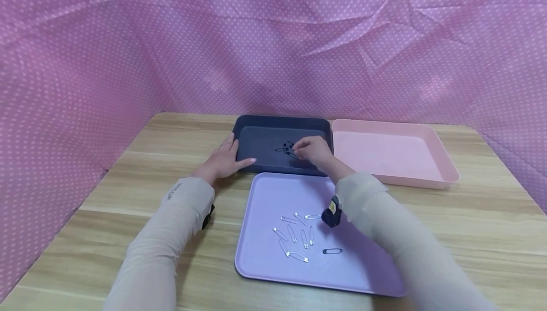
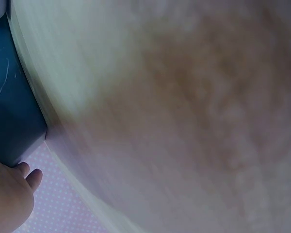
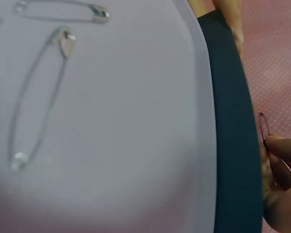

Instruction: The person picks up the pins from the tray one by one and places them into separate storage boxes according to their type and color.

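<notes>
The right hand (image 1: 314,151) reaches into the dark tray (image 1: 256,159) at the back of the wooden surface (image 1: 491,221), its fingertips (image 3: 281,148) pinching a dark pin (image 3: 264,127), as the right wrist view shows; a few more dark pins (image 1: 285,148) lie on the tray floor just beside the fingers. The left hand (image 1: 223,160) rests with fingers spread and fairly straight against the dark tray's left wall, holding nothing. A pink tray (image 1: 427,178) sits touching the dark tray on its right. In front of both, nearer the person, lies a lilac tray (image 1: 273,187) holding a loose cluster of silver pins (image 1: 295,235) and, a little apart toward the near edge, one dark pin (image 1: 332,251). The right forearm crosses above the lilac tray. A pink dotted cloth (image 1: 273,40) hangs behind and to both sides.
</notes>
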Demonstrator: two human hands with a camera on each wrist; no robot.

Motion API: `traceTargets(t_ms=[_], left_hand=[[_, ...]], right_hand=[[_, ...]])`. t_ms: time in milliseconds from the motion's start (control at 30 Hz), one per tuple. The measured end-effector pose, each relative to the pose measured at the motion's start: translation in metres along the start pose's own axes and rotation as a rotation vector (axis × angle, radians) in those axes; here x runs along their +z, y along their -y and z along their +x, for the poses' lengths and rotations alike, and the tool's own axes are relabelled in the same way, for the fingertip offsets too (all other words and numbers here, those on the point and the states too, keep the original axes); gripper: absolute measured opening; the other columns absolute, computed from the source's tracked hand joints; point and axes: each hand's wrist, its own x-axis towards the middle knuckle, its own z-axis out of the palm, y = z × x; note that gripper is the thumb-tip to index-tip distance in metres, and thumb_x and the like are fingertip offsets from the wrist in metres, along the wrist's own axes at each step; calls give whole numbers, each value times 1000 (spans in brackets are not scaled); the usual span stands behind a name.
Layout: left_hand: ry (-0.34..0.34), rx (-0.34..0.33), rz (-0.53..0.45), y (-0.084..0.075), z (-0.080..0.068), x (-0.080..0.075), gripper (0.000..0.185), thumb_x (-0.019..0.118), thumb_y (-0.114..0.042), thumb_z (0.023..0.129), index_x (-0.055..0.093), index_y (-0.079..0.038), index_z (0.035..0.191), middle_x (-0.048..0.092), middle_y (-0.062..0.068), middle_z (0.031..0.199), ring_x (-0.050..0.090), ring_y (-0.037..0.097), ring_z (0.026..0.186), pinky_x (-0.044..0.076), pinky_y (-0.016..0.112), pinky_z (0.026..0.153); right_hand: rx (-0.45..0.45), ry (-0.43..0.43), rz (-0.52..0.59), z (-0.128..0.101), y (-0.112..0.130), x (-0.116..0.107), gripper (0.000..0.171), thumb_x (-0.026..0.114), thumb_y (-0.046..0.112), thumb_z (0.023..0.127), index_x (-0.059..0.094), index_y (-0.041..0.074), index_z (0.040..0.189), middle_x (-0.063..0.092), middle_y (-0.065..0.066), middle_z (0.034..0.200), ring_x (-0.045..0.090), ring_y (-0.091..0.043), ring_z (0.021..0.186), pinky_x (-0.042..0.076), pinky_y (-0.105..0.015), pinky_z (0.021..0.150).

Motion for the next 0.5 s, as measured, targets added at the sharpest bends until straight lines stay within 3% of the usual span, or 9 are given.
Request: traceTargets(t_ms=[500], left_hand=[[-10, -4, -4, -2, -1, 0, 99, 28, -72, 74, 1, -1, 137, -13, 11, 142, -9, 25, 129, 5, 44, 101]], right_hand=[[62, -11, -113, 19, -7, 10, 16, 51, -6, 79, 65, -3, 86, 61, -13, 94, 58, -20, 81, 47, -28, 71]])
